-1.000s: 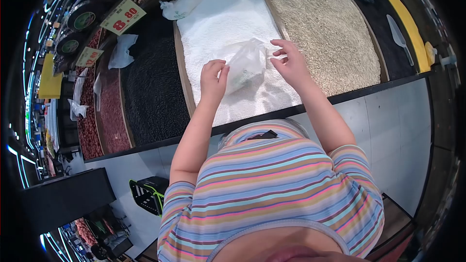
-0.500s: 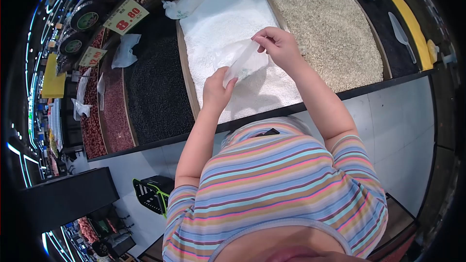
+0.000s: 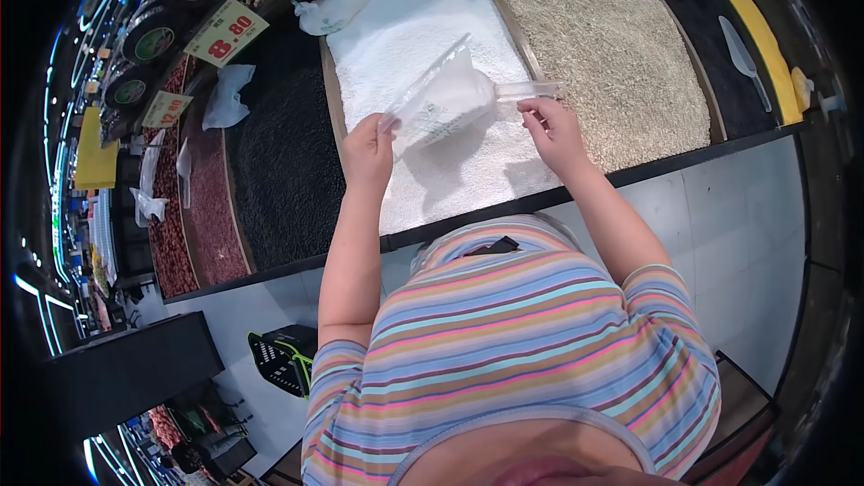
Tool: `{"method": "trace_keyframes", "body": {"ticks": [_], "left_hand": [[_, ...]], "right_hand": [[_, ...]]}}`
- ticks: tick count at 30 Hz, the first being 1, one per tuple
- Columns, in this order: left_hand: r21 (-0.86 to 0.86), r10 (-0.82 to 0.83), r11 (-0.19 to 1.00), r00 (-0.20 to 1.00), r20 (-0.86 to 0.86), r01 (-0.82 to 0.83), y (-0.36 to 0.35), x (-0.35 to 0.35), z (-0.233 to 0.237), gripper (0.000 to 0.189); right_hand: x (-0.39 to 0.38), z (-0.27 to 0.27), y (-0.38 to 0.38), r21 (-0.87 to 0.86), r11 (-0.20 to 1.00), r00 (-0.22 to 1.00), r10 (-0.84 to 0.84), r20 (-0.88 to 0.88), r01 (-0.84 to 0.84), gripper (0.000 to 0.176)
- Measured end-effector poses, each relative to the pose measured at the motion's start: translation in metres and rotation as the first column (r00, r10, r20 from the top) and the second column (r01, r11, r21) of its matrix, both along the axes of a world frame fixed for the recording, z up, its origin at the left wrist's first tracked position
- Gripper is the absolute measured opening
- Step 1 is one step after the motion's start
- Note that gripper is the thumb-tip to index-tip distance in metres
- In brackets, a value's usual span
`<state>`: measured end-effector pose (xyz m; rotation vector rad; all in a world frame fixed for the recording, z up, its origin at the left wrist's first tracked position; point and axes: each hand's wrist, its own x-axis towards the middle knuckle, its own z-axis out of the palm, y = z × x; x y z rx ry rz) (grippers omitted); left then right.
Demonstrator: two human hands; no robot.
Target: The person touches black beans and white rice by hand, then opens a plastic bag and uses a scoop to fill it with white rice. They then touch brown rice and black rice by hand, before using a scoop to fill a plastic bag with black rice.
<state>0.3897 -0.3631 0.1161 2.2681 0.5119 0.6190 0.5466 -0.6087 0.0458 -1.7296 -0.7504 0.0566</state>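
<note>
The left hand (image 3: 367, 146) pinches the edge of a clear plastic bag (image 3: 430, 106), held up just above the bin of white rice (image 3: 423, 18). The right hand (image 3: 551, 124) closes its grip on the handle of a clear scoop (image 3: 526, 88), whose bowl seems to sit in the bag's mouth. The bin beside it holds brown grain (image 3: 612, 45).

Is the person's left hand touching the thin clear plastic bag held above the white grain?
Touching. The head view shows the left hand pinching one corner of the thin clear plastic bag between its fingertips, with no gap visible.
</note>
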Motion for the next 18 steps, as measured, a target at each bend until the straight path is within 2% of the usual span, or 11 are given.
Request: {"method": "trace_keyframes", "body": {"ticks": [1,2,3,5,10,13,14,18], "left_hand": [[-0.017,-0.003,1.0,0.999,0.05,0.003,0.003,0.005,0.005,0.028],[0.033,-0.031,0.999,0.999,0.023,0.03,0.002,0.007,0.011,0.029],[0.085,-0.057,0.995,0.998,-0.004,0.057,0.0,0.01,0.02,0.029],[0.077,-0.035,0.997,0.998,0.055,0.03,0.0,0.014,0.034,0.027],[-0.072,0.011,0.997,0.989,0.151,0.0,0.016,0.025,0.055,0.023],[-0.01,-0.004,1.0,0.988,0.154,0.005,0.023,0.032,0.068,0.024],[-0.039,0.017,0.999,0.995,0.102,-0.013,0.026,0.032,0.076,0.027],[-0.048,0.037,0.998,0.991,0.131,-0.031,0.027,0.042,0.099,0.034]], "right_hand": [[-0.005,-0.005,-0.009,-0.075,0.997,0.996,0.001,0.091,0.006,0.016],[-0.008,-0.01,-0.017,-0.148,0.989,0.983,0.012,0.183,0.016,0.016],[-0.01,-0.017,-0.024,-0.164,0.986,0.976,0.022,0.218,0.014,0.015],[-0.014,-0.032,-0.032,-0.19,0.982,0.958,0.039,0.284,0.017,0.015],[-0.02,-0.036,-0.037,-0.197,0.98,0.935,0.037,0.352,0.035,0.014],[-0.019,-0.037,-0.035,-0.209,0.978,0.929,0.059,0.366,0.02,0.014],[-0.019,-0.037,-0.035,-0.219,0.976,0.928,0.069,0.365,0.014,0.014],[-0.02,-0.038,-0.036,-0.227,0.973,0.928,0.063,0.368,0.024,0.014]]}}
